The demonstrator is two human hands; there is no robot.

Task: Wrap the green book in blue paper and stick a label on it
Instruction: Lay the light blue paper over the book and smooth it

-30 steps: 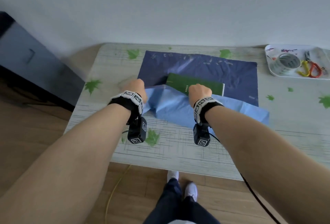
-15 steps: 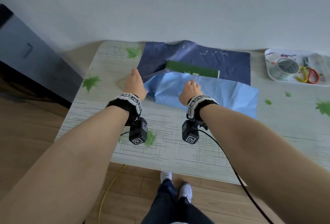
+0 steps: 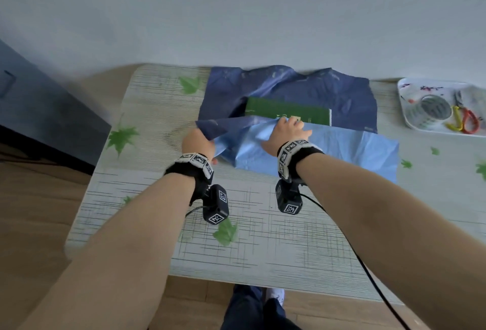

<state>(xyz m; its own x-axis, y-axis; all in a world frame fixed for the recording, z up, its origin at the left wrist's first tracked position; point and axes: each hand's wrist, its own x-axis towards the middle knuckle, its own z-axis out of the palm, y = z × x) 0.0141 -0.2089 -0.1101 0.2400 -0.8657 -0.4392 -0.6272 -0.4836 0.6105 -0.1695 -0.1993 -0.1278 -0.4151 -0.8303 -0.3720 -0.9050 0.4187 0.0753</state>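
mid first fold, the left hand (image 3: 197,142) pinches the blue paper (image 3: 342,152) flap while the right hand (image 3: 288,132) presses it open-fingered over the green book (image 3: 284,112); next it probably needs creasing tight.

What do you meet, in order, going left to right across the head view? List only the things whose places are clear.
Dark cabinet → left hand, gripping the blue paper's corner → right hand → tape roll → yellow and red loops in the tray. The green book overlaps the right hand, so it is left out.

A green book (image 3: 286,114) is shown on blue paper (image 3: 342,92) — its folded underside paler — over a leaf-printed table (image 3: 147,108).
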